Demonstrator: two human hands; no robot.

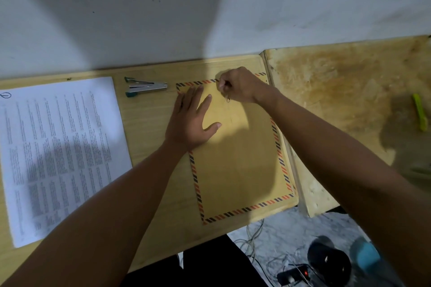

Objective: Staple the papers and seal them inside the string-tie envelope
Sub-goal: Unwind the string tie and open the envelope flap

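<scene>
The envelope (240, 158) lies flat on the tabletop (151, 123), toward its right end, short edge against the far side, striped border showing all round. It looks like thin kraft card: light, fairly stiff flat, easy to crease, and apt to slide on the smooth wood unless pinned. The left hand (190, 121) does that pinning, palm down with fingers straight and spread on the envelope's far-left part. The right hand (238, 85) sits at the far edge with fingers curled in a pinch, probably on the tie string; the string itself is too fine to make out, though a small metal eyelet shows just below the knuckles. A string like that is limp and thin, best held by its end between thumb and forefinger.

The papers (60, 154) lie at the left, well apart from the envelope, a light floppy stack that should be lifted by an edge. The stapler (145, 86) lies between the two, near the far edge, untouched.

The tabletop is pale wood veneer against a scuffed white wall. A rougher, stained board (349, 91) adjoins it at right, carrying a green object (419, 112). Cables lie on the floor below.
</scene>
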